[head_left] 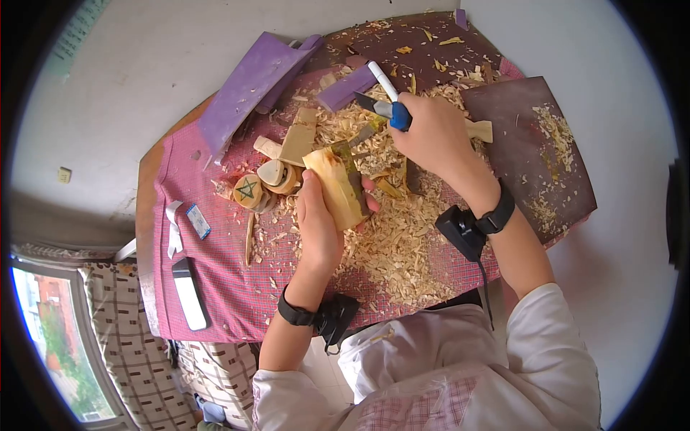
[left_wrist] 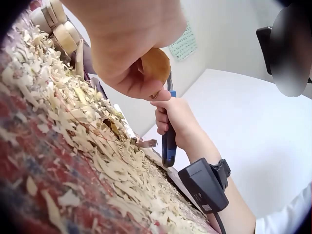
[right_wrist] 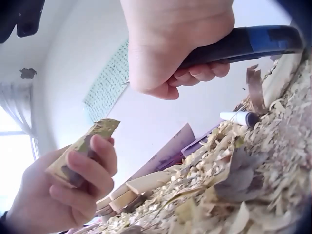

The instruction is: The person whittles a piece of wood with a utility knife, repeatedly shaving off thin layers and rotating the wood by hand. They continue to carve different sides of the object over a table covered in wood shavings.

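In the head view, my left hand (head_left: 320,233) grips a short piece of wood (head_left: 332,188), pale on its cut face with green-brown bark along one side. My right hand (head_left: 437,136) is wrapped round a blue and black utility knife (head_left: 400,117), its blade pointing left, above and apart from the wood. The right wrist view shows the knife's thick handle (right_wrist: 265,40) sticking out of the fist, and left fingers (right_wrist: 87,168) curled over the bark. From the left wrist, the rounded end of the wood (left_wrist: 157,66) shows between thumb and fingers.
Wood shavings (head_left: 399,251) cover much of the checked tablecloth. Round wooden pieces (head_left: 248,191), one marked with a star, lie left of my hands beside a flat wooden block (head_left: 298,136). A white marker (head_left: 382,80), purple sheets (head_left: 248,93), a brown board (head_left: 532,144) and a phone (head_left: 190,298) lie around.
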The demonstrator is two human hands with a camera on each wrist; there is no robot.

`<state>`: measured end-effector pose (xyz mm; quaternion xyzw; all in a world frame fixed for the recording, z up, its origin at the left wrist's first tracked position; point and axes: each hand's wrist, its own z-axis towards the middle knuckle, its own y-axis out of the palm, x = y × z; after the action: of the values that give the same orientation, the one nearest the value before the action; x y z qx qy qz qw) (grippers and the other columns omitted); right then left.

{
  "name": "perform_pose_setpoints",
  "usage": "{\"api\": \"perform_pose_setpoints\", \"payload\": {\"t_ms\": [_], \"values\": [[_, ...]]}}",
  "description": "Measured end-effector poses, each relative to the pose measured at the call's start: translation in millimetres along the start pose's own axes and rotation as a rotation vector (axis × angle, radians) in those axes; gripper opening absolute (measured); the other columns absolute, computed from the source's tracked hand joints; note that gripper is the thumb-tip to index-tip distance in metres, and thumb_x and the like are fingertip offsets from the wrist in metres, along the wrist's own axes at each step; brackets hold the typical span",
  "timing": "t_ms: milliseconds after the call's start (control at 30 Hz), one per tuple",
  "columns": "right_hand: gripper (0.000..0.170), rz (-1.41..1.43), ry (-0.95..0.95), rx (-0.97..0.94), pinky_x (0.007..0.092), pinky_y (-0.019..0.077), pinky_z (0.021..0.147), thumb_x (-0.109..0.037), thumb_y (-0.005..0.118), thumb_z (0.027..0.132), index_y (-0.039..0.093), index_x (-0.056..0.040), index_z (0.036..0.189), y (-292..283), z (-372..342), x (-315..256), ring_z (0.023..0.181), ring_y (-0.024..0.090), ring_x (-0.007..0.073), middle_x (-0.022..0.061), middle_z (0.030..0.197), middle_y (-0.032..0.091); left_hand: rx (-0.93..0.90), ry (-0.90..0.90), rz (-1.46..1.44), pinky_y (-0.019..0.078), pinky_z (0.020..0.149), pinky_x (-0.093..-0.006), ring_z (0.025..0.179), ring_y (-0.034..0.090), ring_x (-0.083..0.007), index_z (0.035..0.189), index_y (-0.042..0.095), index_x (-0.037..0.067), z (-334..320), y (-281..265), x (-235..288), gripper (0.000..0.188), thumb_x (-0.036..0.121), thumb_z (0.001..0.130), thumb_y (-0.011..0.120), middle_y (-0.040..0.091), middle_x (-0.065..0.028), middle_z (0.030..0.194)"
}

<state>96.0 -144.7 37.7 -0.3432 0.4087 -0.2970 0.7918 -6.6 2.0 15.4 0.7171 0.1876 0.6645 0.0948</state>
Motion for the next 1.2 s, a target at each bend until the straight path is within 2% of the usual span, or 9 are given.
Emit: {"api": "perform_pose_setpoints", "payload": {"t_ms": [100, 200, 267, 433, 533, 633, 867, 933, 1200], "values": [[0.017, 0.141, -0.085, -0.090, 0.0407, 0.0464, 0.054, -0.022, 0.062, 0.068, 0.059, -0.0049, 0.070, 7.1, -12.5, -8.0, 0.058, 0.059, 0.0310, 0.0134, 0.058, 0.058, -0.011, 0.040, 0.001, 0.0407, 0.040, -0.0247, 0.065, 0.060, -0.0190, 0.108, 0.044, 0.005, 2.3, -4.8, -5.4, 0.048, 0.042, 0.094, 0.016, 0.059, -0.0123, 0.087], [0.021, 0.097, -0.235, -0.171, 0.0398, 0.0465, 0.053, -0.025, 0.065, 0.067, 0.058, -0.0060, 0.068, 16.4, -24.0, -13.5, 0.058, 0.060, 0.0298, 0.0118, 0.057, 0.058, 0.008, 0.060, 0.013, 0.0430, 0.041, -0.0240, 0.065, 0.061, -0.0186, 0.105, 0.046, 0.002, 2.3, -6.4, -5.6, 0.052, 0.043, 0.094, 0.016, 0.061, -0.0127, 0.087], [0.024, 0.069, -0.246, -0.204, 0.0394, 0.0467, 0.053, -0.028, 0.067, 0.065, 0.058, -0.0065, 0.067, 14.5, -25.3, -17.1, 0.058, 0.060, 0.0290, 0.0113, 0.057, 0.058, 0.026, 0.059, 0.033, 0.0431, 0.041, -0.0239, 0.064, 0.061, -0.0184, 0.102, 0.048, 0.002, 1.7, -7.0, -4.8, 0.052, 0.042, 0.094, 0.016, 0.061, -0.0124, 0.085], [0.019, -0.039, -0.293, -0.183, 0.0376, 0.0466, 0.052, -0.023, 0.065, 0.063, 0.058, -0.0063, 0.067, 19.2, -28.8, -16.6, 0.056, 0.060, 0.0276, 0.0108, 0.057, 0.058, 0.098, 0.120, 0.253, 0.0405, 0.038, -0.0222, 0.051, 0.055, -0.0149, 0.094, 0.050, -0.001, -3.4, -6.2, -3.1, 0.049, 0.037, 0.095, 0.019, 0.059, -0.0101, 0.071], [0.014, -0.095, -0.249, -0.115, 0.0376, 0.0464, 0.050, -0.019, 0.062, 0.063, 0.058, -0.0063, 0.066, 26.0, -28.9, -15.5, 0.055, 0.060, 0.0273, 0.0102, 0.057, 0.059, 0.089, 0.139, 0.269, 0.0381, 0.036, -0.0219, 0.048, 0.053, -0.0140, 0.091, 0.049, 0.000, 4.2, -11.7, -3.2, 0.047, 0.035, 0.095, 0.019, 0.058, -0.0099, 0.068], [0.016, -0.139, -0.180, -0.170, 0.0389, 0.0455, 0.051, -0.014, 0.064, 0.059, 0.056, -0.0057, 0.070, 20.7, -24.8, -18.6, 0.055, 0.059, 0.0288, 0.0099, 0.058, 0.057, 0.074, 0.089, 0.216, 0.0348, 0.034, -0.0218, 0.046, 0.052, -0.0141, 0.089, 0.049, 0.001, 7.2, -10.7, -0.7, 0.045, 0.035, 0.094, 0.020, 0.057, -0.0096, 0.067], [0.017, -0.138, -0.176, -0.146, 0.0389, 0.0459, 0.051, -0.015, 0.065, 0.060, 0.056, -0.0047, 0.070, 19.8, -13.7, -23.5, 0.055, 0.059, 0.0288, 0.0109, 0.058, 0.058, 0.007, 0.015, 0.092, 0.0311, 0.032, -0.0214, 0.045, 0.051, -0.0141, 0.088, 0.049, 0.003, 17.5, -13.6, 10.0, 0.043, 0.036, 0.094, 0.021, 0.055, -0.0085, 0.065], [0.011, -0.131, -0.159, -0.113, 0.0374, 0.0477, 0.051, -0.014, 0.060, 0.064, 0.059, -0.0042, 0.068, 18.8, -12.6, -28.7, 0.056, 0.061, 0.0285, 0.0127, 0.059, 0.060, 0.026, 0.025, 0.106, 0.0310, 0.032, -0.0213, 0.045, 0.051, -0.0142, 0.089, 0.049, 0.003, 17.0, -11.7, 15.7, 0.043, 0.036, 0.094, 0.021, 0.055, -0.0086, 0.065], [0.011, -0.121, -0.127, -0.098, 0.0372, 0.0480, 0.051, -0.013, 0.059, 0.064, 0.058, -0.0026, 0.068, 22.2, -9.0, -39.1, 0.056, 0.062, 0.0279, 0.0146, 0.060, 0.060, 0.091, -0.047, 0.100, 0.0332, 0.035, -0.0212, 0.047, 0.050, -0.0148, 0.095, 0.048, 0.006, 8.1, -8.2, 31.9, 0.038, 0.036, 0.093, 0.025, 0.055, -0.0081, 0.068]]}}
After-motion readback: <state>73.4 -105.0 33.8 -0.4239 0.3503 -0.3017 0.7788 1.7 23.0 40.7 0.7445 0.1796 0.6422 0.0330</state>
